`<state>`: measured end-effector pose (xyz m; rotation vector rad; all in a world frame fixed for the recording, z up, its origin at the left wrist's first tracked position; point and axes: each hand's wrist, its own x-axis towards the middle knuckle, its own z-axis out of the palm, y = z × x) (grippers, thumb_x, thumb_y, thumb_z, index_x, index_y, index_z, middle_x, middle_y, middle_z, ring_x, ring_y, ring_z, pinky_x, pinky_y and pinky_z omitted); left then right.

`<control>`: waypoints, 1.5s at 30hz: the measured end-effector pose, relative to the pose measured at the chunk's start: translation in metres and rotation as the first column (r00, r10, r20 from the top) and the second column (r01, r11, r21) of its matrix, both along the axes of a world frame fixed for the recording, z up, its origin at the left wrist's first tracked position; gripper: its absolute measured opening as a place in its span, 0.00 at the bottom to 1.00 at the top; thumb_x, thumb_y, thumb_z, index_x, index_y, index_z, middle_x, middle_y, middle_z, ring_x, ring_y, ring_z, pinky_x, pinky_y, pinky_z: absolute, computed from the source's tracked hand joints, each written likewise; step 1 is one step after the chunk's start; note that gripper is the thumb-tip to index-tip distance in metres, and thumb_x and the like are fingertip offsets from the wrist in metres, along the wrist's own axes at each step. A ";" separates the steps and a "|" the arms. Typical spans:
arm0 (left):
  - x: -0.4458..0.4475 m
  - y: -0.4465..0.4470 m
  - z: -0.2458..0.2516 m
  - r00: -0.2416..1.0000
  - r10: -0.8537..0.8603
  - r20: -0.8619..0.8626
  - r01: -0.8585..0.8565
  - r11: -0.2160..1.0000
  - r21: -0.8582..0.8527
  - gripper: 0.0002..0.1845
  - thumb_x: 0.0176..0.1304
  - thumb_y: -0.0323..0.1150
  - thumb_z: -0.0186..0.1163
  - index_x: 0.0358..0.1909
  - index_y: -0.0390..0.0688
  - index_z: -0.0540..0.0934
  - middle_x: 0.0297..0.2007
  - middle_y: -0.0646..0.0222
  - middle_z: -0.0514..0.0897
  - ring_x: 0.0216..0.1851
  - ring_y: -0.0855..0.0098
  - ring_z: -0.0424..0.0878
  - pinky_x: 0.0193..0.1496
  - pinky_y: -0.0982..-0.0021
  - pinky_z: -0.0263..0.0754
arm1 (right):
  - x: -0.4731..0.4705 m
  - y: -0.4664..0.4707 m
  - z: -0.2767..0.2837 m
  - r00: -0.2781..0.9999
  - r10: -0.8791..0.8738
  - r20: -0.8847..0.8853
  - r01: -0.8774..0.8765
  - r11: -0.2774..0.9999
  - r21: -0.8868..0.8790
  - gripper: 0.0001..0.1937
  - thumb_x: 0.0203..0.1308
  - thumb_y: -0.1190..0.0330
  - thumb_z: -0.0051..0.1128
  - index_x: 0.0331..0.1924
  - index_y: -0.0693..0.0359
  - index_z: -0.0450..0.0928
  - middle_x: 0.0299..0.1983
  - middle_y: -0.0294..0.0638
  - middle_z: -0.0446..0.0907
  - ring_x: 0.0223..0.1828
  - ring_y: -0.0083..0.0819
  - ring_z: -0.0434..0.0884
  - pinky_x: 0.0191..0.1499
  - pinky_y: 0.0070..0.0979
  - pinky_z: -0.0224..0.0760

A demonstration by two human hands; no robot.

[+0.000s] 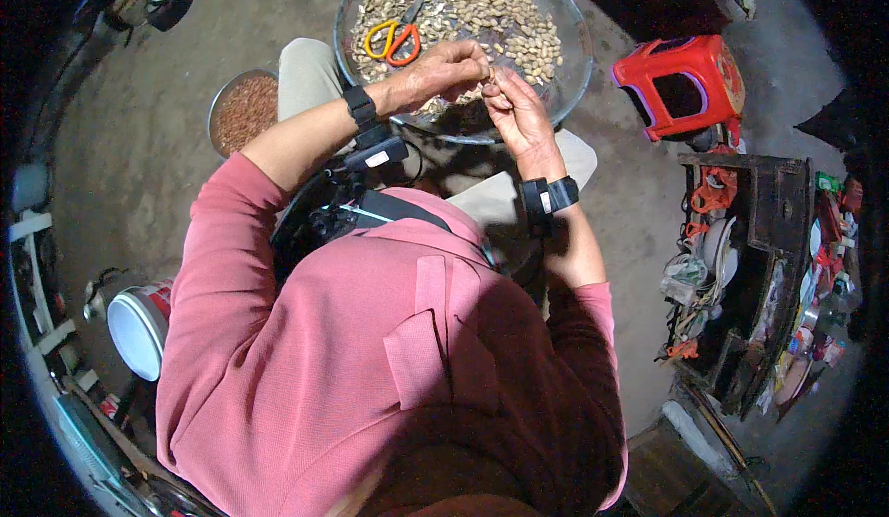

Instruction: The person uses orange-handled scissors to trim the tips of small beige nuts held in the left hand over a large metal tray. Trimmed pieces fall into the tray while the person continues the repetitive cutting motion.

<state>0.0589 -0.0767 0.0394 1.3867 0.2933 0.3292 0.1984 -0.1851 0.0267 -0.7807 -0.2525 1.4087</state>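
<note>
My left hand (444, 72) reaches in from the left over a wide round basin (587, 65), its fingertips pinched together. Opposite it, my right hand (521, 114) has its thumb and forefinger meeting the left fingertips. A small brownish piece, seemingly a peanut (492, 76), is between them, mostly hidden by the fingers. Unshelled peanuts (535, 44) and broken shells fill much of the basin. Scissors (403, 39) with one yellow and one orange handle lie on them, left of my hands. A round metal bowl (211, 115) of reddish shelled peanuts (244, 114) stands beside my left knee.
On the right, a red plastic stool (632, 72) stands near a dark wooden cabinet (778, 201) surrounded by bags and household items. A white bucket (135, 333) is at the lower left. My knees flank the basin's near side. Black straps with devices are on both wrists.
</note>
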 end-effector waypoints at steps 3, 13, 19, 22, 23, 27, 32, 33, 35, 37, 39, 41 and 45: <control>-0.002 0.005 -0.008 0.999 -0.017 -0.045 0.018 0.999 0.031 0.12 0.62 0.43 0.53 0.34 0.45 0.71 0.23 0.81 0.69 0.21 0.87 0.62 0.21 0.83 0.55 | 0.002 0.003 -0.008 1.000 0.005 0.009 -0.004 0.999 -0.041 0.03 0.58 0.75 0.53 0.35 0.63 0.71 0.29 0.34 0.73 0.25 0.18 0.70 0.23 0.10 0.59; -0.001 0.012 -0.030 0.982 -0.057 -0.182 0.055 0.998 -0.016 0.11 0.61 0.39 0.54 0.33 0.41 0.71 0.24 0.75 0.73 0.23 0.85 0.68 0.22 0.83 0.63 | -0.001 0.005 -0.024 0.931 0.051 0.362 -0.008 0.993 -0.122 0.04 0.58 0.75 0.54 0.36 0.64 0.73 0.26 0.33 0.73 0.24 0.15 0.69 0.23 0.09 0.57; 0.003 0.017 -0.046 0.975 -0.064 -0.215 0.092 0.988 0.122 0.08 0.59 0.35 0.53 0.29 0.42 0.70 0.22 0.77 0.70 0.23 0.85 0.68 0.25 0.83 0.62 | -0.002 0.004 -0.024 0.836 0.113 0.538 -0.017 0.984 -0.180 0.04 0.57 0.74 0.55 0.34 0.64 0.73 0.25 0.34 0.74 0.23 0.14 0.68 0.23 0.08 0.55; 0.004 0.017 -0.054 0.970 -0.116 -0.213 0.124 0.992 0.023 0.06 0.59 0.33 0.52 0.29 0.43 0.70 0.22 0.78 0.70 0.24 0.85 0.67 0.27 0.82 0.61 | 0.000 0.003 -0.024 0.847 0.135 0.514 -0.074 0.988 -0.138 0.06 0.56 0.69 0.58 0.33 0.62 0.73 0.23 0.32 0.73 0.24 0.15 0.69 0.23 0.11 0.57; 0.004 0.018 -0.055 0.968 -0.125 -0.218 0.138 0.989 0.045 0.05 0.59 0.33 0.52 0.29 0.43 0.70 0.22 0.78 0.70 0.24 0.85 0.67 0.27 0.82 0.61 | 0.000 0.003 -0.024 0.859 0.133 0.494 -0.098 0.990 -0.097 0.06 0.56 0.70 0.58 0.33 0.62 0.73 0.24 0.33 0.73 0.24 0.14 0.69 0.23 0.10 0.57; 0.004 0.014 -0.049 0.978 -0.110 -0.176 0.110 0.994 -0.006 0.07 0.61 0.36 0.52 0.30 0.43 0.71 0.23 0.80 0.70 0.25 0.86 0.66 0.28 0.83 0.61 | 0.005 0.004 -0.020 0.922 0.097 0.375 -0.069 0.994 -0.087 0.06 0.57 0.71 0.56 0.34 0.64 0.73 0.26 0.34 0.74 0.24 0.14 0.69 0.22 0.09 0.55; 0.002 0.009 -0.034 0.985 -0.028 -0.170 0.024 0.999 -0.025 0.09 0.63 0.38 0.51 0.34 0.43 0.73 0.24 0.81 0.71 0.26 0.87 0.66 0.28 0.83 0.61 | 0.009 0.006 -0.018 0.942 0.053 0.331 -0.015 0.993 -0.116 0.04 0.59 0.74 0.52 0.37 0.65 0.73 0.30 0.36 0.75 0.26 0.14 0.69 0.23 0.08 0.56; 0.001 0.009 -0.032 0.992 -0.027 -0.124 0.021 0.999 -0.047 0.10 0.63 0.39 0.51 0.35 0.43 0.73 0.25 0.81 0.71 0.26 0.88 0.66 0.27 0.83 0.62 | 0.009 0.005 -0.018 0.933 0.047 0.357 -0.011 0.995 -0.100 0.05 0.58 0.74 0.53 0.36 0.65 0.73 0.29 0.35 0.75 0.25 0.15 0.69 0.23 0.09 0.57; 0.003 0.007 -0.029 0.990 -0.027 -0.137 0.027 1.000 -0.004 0.10 0.63 0.39 0.51 0.34 0.43 0.73 0.25 0.80 0.71 0.26 0.88 0.67 0.27 0.83 0.63 | 0.009 0.003 -0.017 0.911 0.028 0.412 0.015 0.995 -0.101 0.06 0.56 0.74 0.56 0.36 0.65 0.73 0.26 0.34 0.74 0.24 0.16 0.70 0.22 0.10 0.58; 0.004 0.008 -0.027 0.990 -0.049 -0.135 0.053 0.998 0.027 0.09 0.62 0.38 0.51 0.34 0.42 0.73 0.25 0.80 0.71 0.25 0.88 0.67 0.26 0.83 0.64 | 0.010 0.002 -0.016 0.884 0.058 0.463 0.001 0.992 -0.127 0.05 0.56 0.73 0.56 0.35 0.64 0.73 0.25 0.33 0.74 0.23 0.15 0.70 0.23 0.10 0.58; 0.004 0.009 -0.024 0.985 -0.087 -0.152 0.095 0.994 0.051 0.09 0.62 0.37 0.50 0.34 0.42 0.73 0.25 0.79 0.72 0.24 0.88 0.67 0.26 0.83 0.65 | 0.011 0.000 -0.013 0.858 0.087 0.507 -0.016 0.990 -0.143 0.05 0.56 0.73 0.57 0.35 0.63 0.74 0.24 0.31 0.73 0.23 0.15 0.70 0.24 0.09 0.59; 0.002 0.010 -0.022 0.982 -0.109 -0.156 0.113 0.993 0.019 0.08 0.61 0.35 0.51 0.33 0.42 0.73 0.24 0.79 0.71 0.24 0.88 0.67 0.25 0.83 0.64 | 0.012 -0.002 -0.010 0.835 0.115 0.538 -0.041 0.988 -0.147 0.05 0.55 0.72 0.57 0.34 0.62 0.74 0.23 0.30 0.73 0.24 0.14 0.71 0.24 0.09 0.60; 0.001 0.011 -0.018 0.979 -0.121 -0.165 0.134 0.988 0.072 0.06 0.59 0.34 0.52 0.32 0.43 0.73 0.23 0.80 0.71 0.23 0.87 0.65 0.24 0.83 0.61 | 0.012 -0.003 -0.005 0.824 0.143 0.549 -0.074 0.987 -0.145 0.05 0.55 0.72 0.57 0.34 0.62 0.74 0.24 0.30 0.73 0.24 0.14 0.71 0.24 0.09 0.60</control>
